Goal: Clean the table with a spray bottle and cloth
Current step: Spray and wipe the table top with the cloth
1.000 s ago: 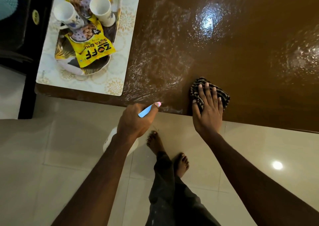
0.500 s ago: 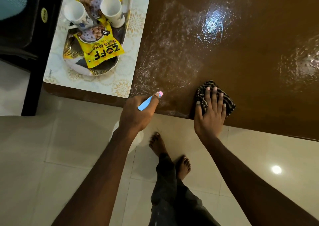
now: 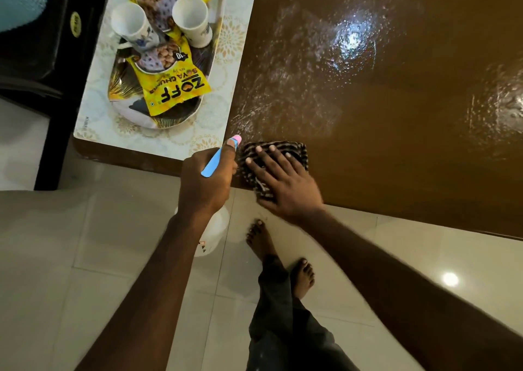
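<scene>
Head view gives you a patterned placemat (image 3: 235, 45) on the left end of the brown table (image 3: 396, 144), carrying an oval tray (image 3: 169, 122) with two white mugs (image 3: 133, 25) and a yellow ZOFF soya chunks packet (image 3: 172, 87). The placemat's near corner sits just beside your left grip (image 3: 205, 181) and close to the cloth (image 3: 285, 147). Your bare feet (image 3: 260, 237) stand on the tiled floor (image 3: 85, 243) below the table edge. The tabletop beyond the cloth is glossy, speckled with wet droplets and glare. Your left grip is clenched round the spray bottle (image 3: 216, 229): blue trigger, pink nozzle over the table edge, white body hanging below it. Your right grip (image 3: 283, 184) is released, its straight fingers pressing flat on the dark, pale-striped cloth, which lies bunched at the table's near edge.
</scene>
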